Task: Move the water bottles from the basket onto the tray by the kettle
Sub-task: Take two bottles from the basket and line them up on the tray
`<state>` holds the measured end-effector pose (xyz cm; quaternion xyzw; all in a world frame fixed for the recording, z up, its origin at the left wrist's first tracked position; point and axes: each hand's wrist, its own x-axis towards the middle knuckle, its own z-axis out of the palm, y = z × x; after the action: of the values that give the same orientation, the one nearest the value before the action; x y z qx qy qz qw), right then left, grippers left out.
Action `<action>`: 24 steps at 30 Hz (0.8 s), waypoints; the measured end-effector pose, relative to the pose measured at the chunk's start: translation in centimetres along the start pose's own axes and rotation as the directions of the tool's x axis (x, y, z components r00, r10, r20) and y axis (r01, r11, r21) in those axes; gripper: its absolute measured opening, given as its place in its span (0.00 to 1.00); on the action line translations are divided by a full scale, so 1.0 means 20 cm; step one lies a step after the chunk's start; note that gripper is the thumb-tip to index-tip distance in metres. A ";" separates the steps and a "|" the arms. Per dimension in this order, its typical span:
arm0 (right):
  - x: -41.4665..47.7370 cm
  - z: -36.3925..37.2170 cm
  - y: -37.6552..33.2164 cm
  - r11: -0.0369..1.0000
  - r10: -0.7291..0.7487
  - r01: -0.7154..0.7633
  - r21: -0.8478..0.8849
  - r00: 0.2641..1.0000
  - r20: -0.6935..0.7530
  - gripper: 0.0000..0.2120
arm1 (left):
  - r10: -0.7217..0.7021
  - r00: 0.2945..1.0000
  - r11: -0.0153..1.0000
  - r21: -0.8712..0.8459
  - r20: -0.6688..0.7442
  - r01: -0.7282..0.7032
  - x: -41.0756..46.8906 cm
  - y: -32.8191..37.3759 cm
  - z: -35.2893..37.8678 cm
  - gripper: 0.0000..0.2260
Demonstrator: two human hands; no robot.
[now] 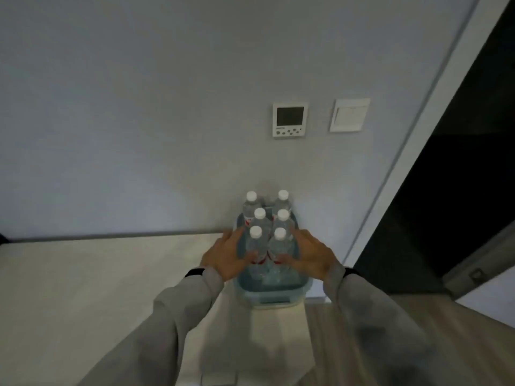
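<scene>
A pale blue plastic basket (269,296) stands at the right end of a light counter (83,274), close to the wall. Several clear water bottles with white caps and red labels stand upright in it in two rows; the front pair are the left bottle (255,240) and the right bottle (279,242). My left hand (224,254) lies against the basket's left side, and my right hand (310,254) against its right side. Both thumbs reach inward and touch the front bottles. No tray or kettle is in view.
On the wall above the basket are a thermostat panel (290,119) and a light switch (350,115). A dark doorway (459,190) with a white frame opens at the right. Wood-grain flooring (362,344) shows at the lower right.
</scene>
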<state>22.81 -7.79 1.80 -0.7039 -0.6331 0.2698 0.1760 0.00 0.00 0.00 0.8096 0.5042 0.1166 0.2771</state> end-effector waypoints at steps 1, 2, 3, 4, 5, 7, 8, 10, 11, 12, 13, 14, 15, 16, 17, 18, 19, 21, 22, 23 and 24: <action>0.02 0.03 0.02 0.999 0.016 -0.016 0.033 1.000 0.003 0.39 | -0.018 1.000 0.999 -0.043 0.009 0.018 0.02 0.00 0.03 0.37; 0.04 0.05 0.03 0.999 0.032 -0.032 0.038 0.999 0.002 0.38 | -0.035 0.999 0.997 -0.074 0.016 0.036 0.04 0.00 0.06 0.37; 0.06 0.09 0.05 0.998 0.039 -0.039 0.042 0.999 0.013 0.37 | -0.045 0.999 0.993 -0.110 0.020 0.047 0.06 0.00 0.09 0.37; 0.06 0.13 0.06 0.997 0.048 -0.049 0.065 0.999 0.021 0.37 | -0.062 0.998 0.986 -0.154 0.023 0.065 0.06 0.00 0.12 0.37; 0.08 0.16 0.08 0.994 0.055 -0.056 0.096 0.998 0.012 0.37 | -0.074 0.997 0.980 -0.186 0.014 0.075 0.08 0.00 0.16 0.37; 0.11 0.21 0.09 0.985 0.073 -0.066 0.157 0.996 -0.042 0.37 | -0.106 0.994 0.968 -0.231 -0.009 0.101 0.10 0.01 0.22 0.35; 0.12 0.22 0.09 0.983 0.077 -0.063 0.172 0.994 -0.077 0.37 | -0.113 0.993 0.964 -0.246 -0.024 0.104 0.11 0.01 0.25 0.34; 0.15 0.26 0.09 0.973 0.093 -0.064 0.223 0.988 -0.125 0.34 | -0.144 0.988 0.948 -0.295 -0.059 0.121 0.13 0.01 0.29 0.32; 0.15 0.28 0.09 0.966 0.101 -0.061 0.253 0.984 -0.146 0.33 | -0.154 0.985 0.939 -0.323 -0.080 0.120 0.13 0.01 0.31 0.32; 0.16 0.30 0.09 0.957 0.107 -0.055 0.286 0.980 -0.170 0.32 | -0.163 0.981 0.930 -0.350 -0.103 0.117 0.13 0.02 0.33 0.31; 0.17 0.32 0.09 0.946 0.115 -0.049 0.321 0.975 -0.191 0.31 | -0.173 0.977 0.921 -0.371 -0.123 0.116 0.14 0.02 0.35 0.31; 0.18 0.33 0.09 0.936 0.122 -0.043 0.349 0.970 -0.208 0.31 | -0.186 0.972 0.916 -0.384 -0.140 0.120 0.15 0.03 0.36 0.30; 0.18 0.35 0.10 0.927 0.125 -0.033 0.374 0.967 -0.223 0.31 | -0.197 0.968 0.910 -0.396 -0.156 0.121 0.15 0.03 0.37 0.30; 0.19 0.37 0.11 0.918 0.124 -0.021 0.397 0.964 -0.237 0.32 | -0.201 0.965 0.906 -0.407 -0.169 0.118 0.16 0.03 0.38 0.31; 0.20 0.38 0.11 0.909 0.129 -0.016 0.416 0.960 -0.246 0.32 | -0.205 0.962 0.905 -0.408 -0.182 0.116 0.16 0.02 0.39 0.30; 0.20 0.40 0.12 0.902 0.134 -0.013 0.431 0.958 -0.252 0.32 | -0.204 0.959 0.909 -0.402 -0.195 0.111 0.16 0.02 0.39 0.30; 0.20 0.41 0.13 0.895 0.140 -0.011 0.446 0.956 -0.257 0.32 | -0.202 0.957 0.913 -0.395 -0.207 0.107 0.16 0.01 0.40 0.29; 0.21 0.43 0.15 0.894 0.148 -0.016 0.447 0.953 -0.263 0.31 | -0.200 0.954 0.918 -0.382 -0.224 0.103 0.16 0.00 0.40 0.28; 0.21 0.43 0.16 0.903 0.148 -0.019 0.429 0.952 -0.270 0.31 | -0.201 0.952 0.921 -0.375 -0.231 0.103 0.16 0.00 0.39 0.28; 0.21 0.44 0.16 0.911 0.147 -0.021 0.413 0.950 -0.276 0.30 | -0.202 0.951 0.923 -0.371 -0.236 0.105 0.16 -0.01 0.39 0.28; 0.20 0.44 0.17 0.916 0.145 -0.022 0.401 0.949 -0.280 0.30 | -0.206 0.949 0.923 -0.369 -0.238 0.108 0.15 -0.01 0.39 0.27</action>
<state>20.45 -5.08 -7.81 -0.7140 -0.5004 0.2871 0.3967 4.99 0.11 -6.80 0.6798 0.5720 0.2922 0.3539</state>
